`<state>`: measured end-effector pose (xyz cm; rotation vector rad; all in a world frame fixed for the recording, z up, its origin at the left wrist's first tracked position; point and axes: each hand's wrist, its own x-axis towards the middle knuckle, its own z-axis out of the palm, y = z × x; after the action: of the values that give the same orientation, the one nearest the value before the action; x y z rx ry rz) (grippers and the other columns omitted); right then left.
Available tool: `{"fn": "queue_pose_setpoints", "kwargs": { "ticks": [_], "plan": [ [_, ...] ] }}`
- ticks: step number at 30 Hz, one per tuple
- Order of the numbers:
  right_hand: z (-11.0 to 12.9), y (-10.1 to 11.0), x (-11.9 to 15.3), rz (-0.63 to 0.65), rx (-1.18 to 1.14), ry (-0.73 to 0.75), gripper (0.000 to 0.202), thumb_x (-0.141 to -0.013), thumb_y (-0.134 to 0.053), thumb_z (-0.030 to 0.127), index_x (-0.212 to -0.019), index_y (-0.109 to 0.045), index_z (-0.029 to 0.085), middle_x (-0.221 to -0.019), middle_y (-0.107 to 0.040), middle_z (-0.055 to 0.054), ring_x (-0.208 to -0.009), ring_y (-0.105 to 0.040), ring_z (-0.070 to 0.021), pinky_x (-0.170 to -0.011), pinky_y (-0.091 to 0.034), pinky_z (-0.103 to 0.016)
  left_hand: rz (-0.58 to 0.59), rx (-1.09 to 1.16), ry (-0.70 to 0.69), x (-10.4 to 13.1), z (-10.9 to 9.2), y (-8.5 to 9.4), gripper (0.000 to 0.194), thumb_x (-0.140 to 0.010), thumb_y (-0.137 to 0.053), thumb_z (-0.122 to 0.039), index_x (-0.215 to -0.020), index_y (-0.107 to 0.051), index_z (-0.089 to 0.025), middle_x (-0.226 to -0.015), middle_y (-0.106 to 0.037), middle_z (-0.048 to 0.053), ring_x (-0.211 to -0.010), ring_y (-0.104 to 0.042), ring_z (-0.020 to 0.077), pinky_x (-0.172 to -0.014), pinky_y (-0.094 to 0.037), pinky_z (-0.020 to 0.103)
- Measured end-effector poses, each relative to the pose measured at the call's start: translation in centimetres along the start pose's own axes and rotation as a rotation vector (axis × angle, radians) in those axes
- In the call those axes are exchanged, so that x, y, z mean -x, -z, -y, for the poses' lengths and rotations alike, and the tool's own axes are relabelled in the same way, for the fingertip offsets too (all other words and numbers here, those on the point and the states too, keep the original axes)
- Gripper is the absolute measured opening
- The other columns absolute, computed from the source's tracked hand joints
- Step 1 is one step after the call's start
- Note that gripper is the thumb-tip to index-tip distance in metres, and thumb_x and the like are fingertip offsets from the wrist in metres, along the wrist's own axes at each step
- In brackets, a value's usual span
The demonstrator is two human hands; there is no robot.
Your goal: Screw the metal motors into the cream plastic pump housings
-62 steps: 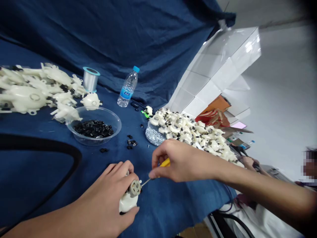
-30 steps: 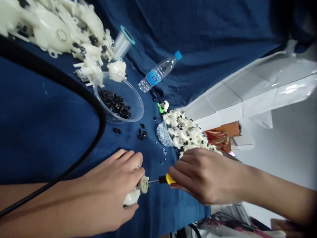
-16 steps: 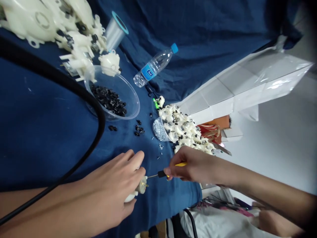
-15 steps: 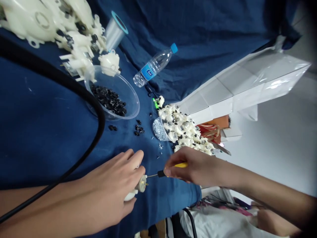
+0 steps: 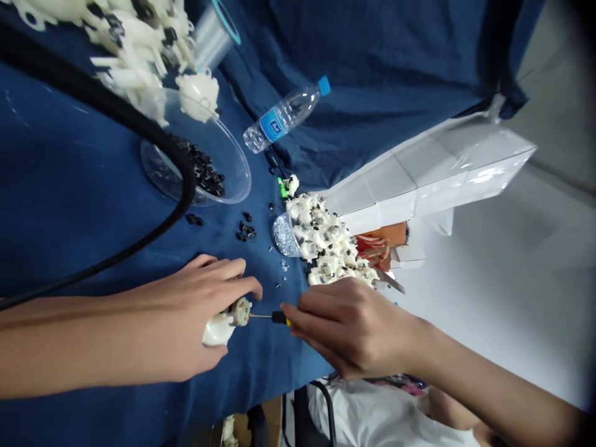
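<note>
The white plastic part (image 5: 218, 331) sits low over the blue cloth (image 5: 261, 379), its round motor (image 5: 241, 311) facing the right hand (image 5: 347, 323). The left hand (image 5: 193, 320) has it gripped, fingers over the top, thumb beneath. The right hand is closed around the handle of a screwdriver (image 5: 278, 318), whose thin shaft runs to the motor's side.

Bare cloth lies between the hands and on below them, until the table's edge drops away near a person in white clothing (image 5: 363, 410). Just above that gap are loose screws (image 5: 284, 266), then a tub of screws (image 5: 274, 233) against a heap of white parts (image 5: 326, 233). Loose black pieces (image 5: 246, 228) lie near a clear bowl (image 5: 238, 167). Past these are a bottle (image 5: 284, 119) and a spool (image 5: 212, 40).

The left palm hides much of the part, and I can't tell whether the tip is seated in a screw. The fist covers most of the yellow handle. A black cable (image 5: 189, 186) crosses in front of the bowl; the spool and the farther white pieces (image 5: 135, 43) are cut off at the top.
</note>
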<state>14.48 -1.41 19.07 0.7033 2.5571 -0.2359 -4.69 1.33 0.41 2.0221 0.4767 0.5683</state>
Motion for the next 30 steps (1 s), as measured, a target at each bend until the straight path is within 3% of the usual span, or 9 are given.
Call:
{"fn": "queue_pose_setpoints", "kwargs": {
  "ticks": [6, 12, 15, 19, 23, 27, 30],
  "plan": [
    [-0.7, -0.1, -1.0, -0.039, -0.009, 0.075, 0.026, -0.096, -0.049, 0.009, -0.093, -0.073, 0.002, -0.068, -0.058, -0.006, -0.06, -0.043, -0.0189, -0.051, -0.032, -0.035, -0.019, 0.006, -0.029, -0.4, 0.1, 0.0, 0.056, -0.07, -0.062, -0.02, -0.126, -0.057, -0.026, -0.123, -0.059, 0.004, -0.113, -0.057, 0.0298, -0.093, -0.041, 0.043],
    [-1.4, 0.7, -1.8, 0.032, 0.025, 0.12, 0.037, -0.1, -0.044, 0.009, -0.074, -0.071, 0.008, -0.065, -0.054, -0.006, -0.058, -0.043, -0.0177, -0.051, -0.03, -0.036, -0.072, -0.077, -0.071, -0.4, -0.2, 0.1, 0.046, -0.071, -0.059, -0.02, -0.117, -0.062, -0.02, -0.126, -0.061, 0.009, -0.117, -0.059, 0.0344, -0.092, -0.044, 0.046],
    [-1.4, 0.8, -2.0, 0.031, -0.049, 0.087, 0.032, -0.097, -0.048, 0.007, -0.074, -0.071, 0.007, -0.065, -0.056, -0.006, -0.057, -0.043, -0.0176, -0.05, -0.029, -0.037, -0.093, -0.089, -0.088, -0.3, -0.2, 0.0, 0.041, -0.071, -0.059, -0.021, -0.112, -0.063, -0.02, -0.121, -0.064, 0.01, -0.111, -0.062, 0.0349, -0.088, -0.047, 0.047],
    [-0.8, 1.2, -2.6, 0.004, -0.417, -0.23, 0.02, -0.093, -0.058, 0.011, -0.088, -0.076, 0.007, -0.069, -0.062, -0.006, -0.058, -0.051, -0.0157, -0.05, -0.035, -0.032, -0.129, -0.103, -0.146, 0.2, 0.1, -0.6, 0.05, -0.075, -0.055, -0.019, -0.124, -0.059, -0.022, -0.127, -0.063, 0.01, -0.114, -0.061, 0.0336, -0.089, -0.048, 0.046],
    [0.2, 1.4, -3.1, 0.0, -0.639, -0.637, 0.012, -0.087, -0.067, 0.018, -0.081, -0.075, 0.013, -0.072, -0.069, -0.005, -0.061, -0.058, -0.0139, -0.053, -0.041, -0.027, -0.116, -0.106, -0.136, 0.4, 0.0, -0.8, 0.058, -0.072, -0.053, -0.016, -0.129, -0.056, -0.019, -0.138, -0.058, 0.014, -0.123, -0.057, 0.0356, -0.092, -0.049, 0.048],
    [0.5, 0.8, -3.3, 0.121, -0.906, -1.141, 0.021, -0.082, -0.077, 0.032, -0.073, -0.069, 0.015, -0.059, -0.062, 0.001, -0.051, -0.047, -0.0091, -0.045, -0.031, -0.021, -0.056, -0.122, -0.15, 0.4, -0.6, -0.2, 0.038, -0.071, -0.053, -0.013, -0.106, -0.064, -0.019, -0.122, -0.066, 0.012, -0.112, -0.062, 0.0355, -0.089, -0.051, 0.05],
    [0.4, 0.6, -3.3, 0.184, -1.165, -1.299, 0.035, -0.079, -0.082, 0.044, -0.071, -0.062, 0.016, -0.05, -0.056, 0.004, -0.043, -0.037, -0.0058, -0.041, -0.024, -0.019, -0.085, -0.084, -0.137, 0.5, -0.4, -0.2, 0.046, -0.073, -0.054, -0.015, -0.119, -0.062, -0.02, -0.131, -0.062, 0.012, -0.118, -0.06, 0.0344, -0.095, -0.05, 0.047]
  ]
}}
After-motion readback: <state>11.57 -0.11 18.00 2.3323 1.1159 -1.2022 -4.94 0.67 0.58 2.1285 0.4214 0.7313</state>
